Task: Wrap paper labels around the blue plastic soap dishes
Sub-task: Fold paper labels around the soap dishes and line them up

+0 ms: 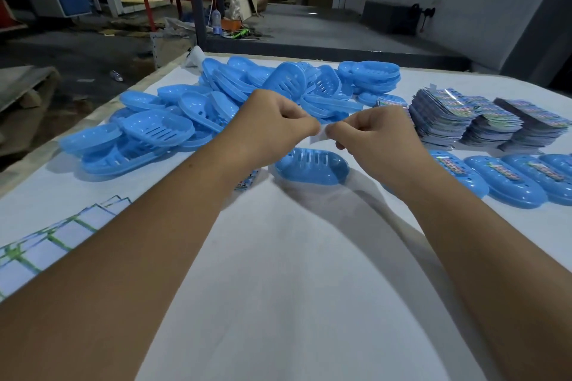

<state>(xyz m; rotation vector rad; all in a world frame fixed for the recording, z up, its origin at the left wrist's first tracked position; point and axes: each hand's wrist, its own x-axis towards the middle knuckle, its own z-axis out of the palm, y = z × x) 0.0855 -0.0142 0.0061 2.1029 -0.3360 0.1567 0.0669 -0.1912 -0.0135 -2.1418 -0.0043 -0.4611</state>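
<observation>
My left hand (269,124) and my right hand (377,136) meet above the table, and both pinch a small white paper label (320,134) between their fingertips. Just below them a blue slotted soap dish (311,165) lies on the white table cover (294,257), untouched. Part of a printed label (247,182) peeks out under my left forearm.
A heap of unlabelled blue soap dishes (216,102) fills the far left of the table. Stacks of printed labels (483,120) stand at the right, with a row of labelled dishes (510,179) in front of them. Printed sheets (46,244) lie at the left edge.
</observation>
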